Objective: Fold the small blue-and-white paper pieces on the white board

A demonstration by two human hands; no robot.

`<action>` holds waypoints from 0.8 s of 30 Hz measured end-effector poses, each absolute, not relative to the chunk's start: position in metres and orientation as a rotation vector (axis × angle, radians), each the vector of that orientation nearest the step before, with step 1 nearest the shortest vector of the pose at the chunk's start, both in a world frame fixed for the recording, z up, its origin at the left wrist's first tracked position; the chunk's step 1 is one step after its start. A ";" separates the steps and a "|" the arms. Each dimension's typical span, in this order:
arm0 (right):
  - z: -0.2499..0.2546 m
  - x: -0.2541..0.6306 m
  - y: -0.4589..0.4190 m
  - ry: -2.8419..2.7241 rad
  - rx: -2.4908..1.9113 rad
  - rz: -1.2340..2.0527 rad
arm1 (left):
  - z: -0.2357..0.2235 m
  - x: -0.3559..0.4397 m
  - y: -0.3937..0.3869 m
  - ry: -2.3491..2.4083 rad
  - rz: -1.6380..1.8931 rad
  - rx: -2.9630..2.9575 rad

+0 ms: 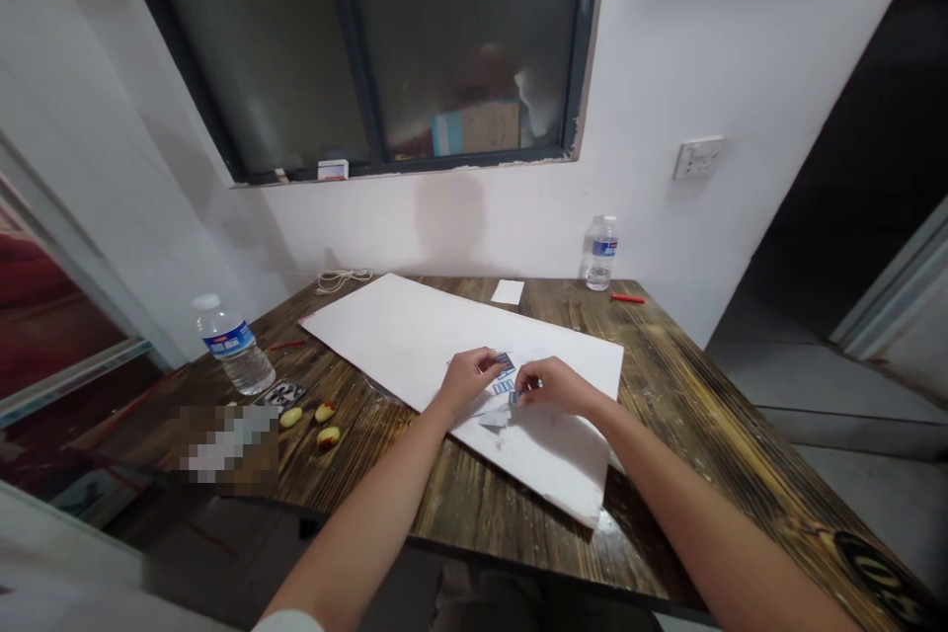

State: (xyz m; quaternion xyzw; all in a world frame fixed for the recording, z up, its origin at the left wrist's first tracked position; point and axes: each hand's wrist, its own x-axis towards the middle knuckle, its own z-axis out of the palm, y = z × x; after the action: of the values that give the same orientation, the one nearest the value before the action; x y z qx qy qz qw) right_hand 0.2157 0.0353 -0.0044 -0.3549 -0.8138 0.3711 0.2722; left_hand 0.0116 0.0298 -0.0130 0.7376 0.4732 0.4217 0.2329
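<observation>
Across the lower frame runs a dark wooden bench (711, 474), a white board (563, 464) lying on it. Yellow-brown fruits (328, 437) sit at lower left. Right of centre, the right hand (544, 385) curls its fingers at a small blue piece (513, 398); whether they pinch it I cannot tell. Just beside, the left hand's (472, 376) fingers pinch a dark patterned piece (505, 362) over the board. Beyond lies a white card (508, 291).

A small dark-blue striped piece (505, 361) sits over the white board (415, 326), right of its middle. Nearer the board's front edge is a blue-and-white piece (504, 386) with box-like outlines, then a pale grey, pointed scrap (493, 419), nearest that edge.
</observation>
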 end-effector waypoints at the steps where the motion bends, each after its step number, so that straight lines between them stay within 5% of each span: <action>1: -0.005 0.215 0.037 -2.117 -0.954 0.993 | -0.013 0.012 0.030 1.298 1.146 2.040; 14: -0.012 0.206 0.040 -1.701 -1.070 0.824 | -0.008 0.013 0.026 1.187 0.998 2.085; 24: -0.012 0.218 0.050 -1.929 -1.201 0.680 | -0.012 0.015 0.031 1.180 1.192 1.876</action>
State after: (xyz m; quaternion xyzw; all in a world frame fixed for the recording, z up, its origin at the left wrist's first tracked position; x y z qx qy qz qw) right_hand 0.2175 0.0504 -0.0124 -0.4692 -0.7539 0.2656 0.3755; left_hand 0.0154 0.0314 -0.0121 0.7093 0.4461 0.4509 0.3077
